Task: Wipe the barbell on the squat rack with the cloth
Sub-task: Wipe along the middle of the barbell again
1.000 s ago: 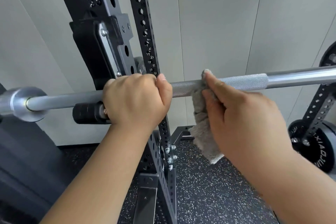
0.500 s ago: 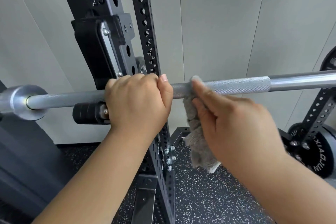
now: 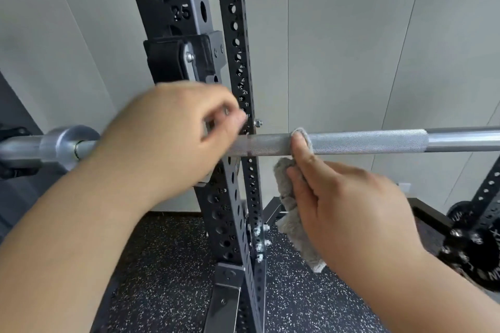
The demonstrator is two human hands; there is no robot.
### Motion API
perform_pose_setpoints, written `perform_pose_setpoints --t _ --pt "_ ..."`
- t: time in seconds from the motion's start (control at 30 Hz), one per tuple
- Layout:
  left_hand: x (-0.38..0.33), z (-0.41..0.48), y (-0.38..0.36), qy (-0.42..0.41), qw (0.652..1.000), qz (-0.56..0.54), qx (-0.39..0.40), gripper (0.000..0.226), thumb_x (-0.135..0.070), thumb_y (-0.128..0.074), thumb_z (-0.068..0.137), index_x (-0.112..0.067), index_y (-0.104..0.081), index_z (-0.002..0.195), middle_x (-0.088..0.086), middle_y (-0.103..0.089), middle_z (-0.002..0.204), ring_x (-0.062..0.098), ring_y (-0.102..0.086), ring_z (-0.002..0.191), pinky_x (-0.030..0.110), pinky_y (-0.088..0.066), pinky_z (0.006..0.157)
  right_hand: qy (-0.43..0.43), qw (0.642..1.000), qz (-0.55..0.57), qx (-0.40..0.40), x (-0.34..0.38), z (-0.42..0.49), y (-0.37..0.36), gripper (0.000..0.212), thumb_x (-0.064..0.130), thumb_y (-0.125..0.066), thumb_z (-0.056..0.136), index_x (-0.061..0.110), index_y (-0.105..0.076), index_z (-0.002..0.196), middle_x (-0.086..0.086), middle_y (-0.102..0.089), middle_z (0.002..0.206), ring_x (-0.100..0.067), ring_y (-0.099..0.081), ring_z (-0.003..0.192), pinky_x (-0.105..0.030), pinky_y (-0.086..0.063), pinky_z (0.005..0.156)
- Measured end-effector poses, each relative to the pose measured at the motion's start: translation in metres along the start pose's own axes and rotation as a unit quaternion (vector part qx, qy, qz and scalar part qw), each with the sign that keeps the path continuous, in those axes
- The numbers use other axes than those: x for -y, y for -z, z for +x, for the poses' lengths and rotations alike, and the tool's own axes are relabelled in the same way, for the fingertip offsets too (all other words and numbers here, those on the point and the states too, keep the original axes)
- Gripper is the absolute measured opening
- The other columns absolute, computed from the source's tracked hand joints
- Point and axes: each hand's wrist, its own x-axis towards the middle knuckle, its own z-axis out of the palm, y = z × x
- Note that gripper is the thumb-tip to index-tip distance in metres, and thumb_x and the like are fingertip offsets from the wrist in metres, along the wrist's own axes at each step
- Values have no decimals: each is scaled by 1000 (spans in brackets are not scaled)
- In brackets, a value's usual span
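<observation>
The steel barbell (image 3: 365, 142) runs level across the view and rests on the black squat rack (image 3: 235, 35). My right hand (image 3: 351, 205) grips a grey fluffy cloth (image 3: 289, 205) and presses it against the knurled part of the bar just right of the upright. A fold of cloth and one fingertip hook over the top of the bar, and the rest of the cloth hangs below. My left hand (image 3: 167, 138) is motion-blurred in front of the bar beside the upright, its fingers loosely curled above the bar and holding nothing.
The bar's sleeve collar (image 3: 67, 143) sticks out at the left. A black bar hook (image 3: 173, 62) is mounted on the perforated upright. A weight plate (image 3: 481, 265) hangs low on the right. Below is speckled rubber floor (image 3: 167, 265), and behind is a grey panelled wall.
My left hand has let go of the bar and lifted slightly. My right hand has slid the cloth leftwards along the knurling, towards the upright.
</observation>
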Motion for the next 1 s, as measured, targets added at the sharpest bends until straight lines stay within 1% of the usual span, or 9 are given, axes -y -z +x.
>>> perform_pose_setpoints --t 0.07,0.13,0.27,0.4,0.5,0.63,0.73,0.9,1.0 --pt "19 -10 10 12 989 -22 -147 32 -38 -47 105 -22 -71 90 -6 -66 74 15 -59 69 33 -45 61 -7 1000 -13 -12 -5 3 1 42 34 -51 102 26 -62 143 6 -47 50 -24 -39 32 -27 -42 34" --pt "43 -20 7 81 974 -41 -208 39 -36 -44 104 -15 -66 79 5 -60 62 28 -56 60 42 -47 61 -41 999 -13 -21 -10 9 8 38 34 -48 105 29 -64 140 5 -47 46 -24 -39 32 -23 -38 36" --pt "79 -27 -11 211 970 35 -112 52 -50 -37 98 -10 -54 69 9 -55 57 40 -53 62 44 -48 57 0 1000 3 16 6 4 1 42 35 -47 106 23 -61 144 7 -44 48 -20 -38 31 -25 -39 32" --pt "88 -27 -26 233 968 78 60 60 -50 -29 104 -16 -50 59 8 -54 59 36 -55 64 40 -47 62 -32 999 -9 -11 3 11 5 43 39 -42 104 27 -66 138 6 -40 42 -18 -30 29 -14 -26 40" --pt "88 -24 -27 218 966 110 90 64 -52 -23 103 -16 -54 60 9 -55 62 36 -56 67 41 -49 66 -29 1000 0 -6 8 13 5 44 39 -42 105 23 -66 137 6 -40 42 -19 -32 30 -15 -22 42" --pt "90 -27 -30 209 970 115 43 65 -49 -19 103 -15 -47 56 9 -51 59 37 -51 63 40 -46 63 13 1000 2 23 23 5 -7 40 30 -57 102 27 -63 141 9 -41 45 -18 -35 29 -20 -35 33" --pt "88 -31 -36 200 971 134 -8 54 -47 -18 95 -18 -38 54 5 -42 54 37 -47 61 38 -40 59 -35 999 10 1 20 12 -2 40 35 -53 102 28 -64 140 7 -39 44 -22 -33 32 -18 -27 38" --pt "93 -35 -42 187 970 149 -47 49 -43 -20 96 -23 -33 54 -3 -26 49 34 -41 57 36 -33 58 1 1000 -4 23 30 9 -10 41 30 -56 103 25 -61 143 7 -40 45 -16 -27 29 -13 -18 39" --pt "95 -39 -46 184 969 152 -61 53 -43 -18 97 -21 -40 54 -1 -27 49 33 -41 54 36 -35 57 -46 999 17 -1 20 15 0 44 39 -45 103 26 -63 141 10 -40 42 -12 -31 29 -14 -24 40"
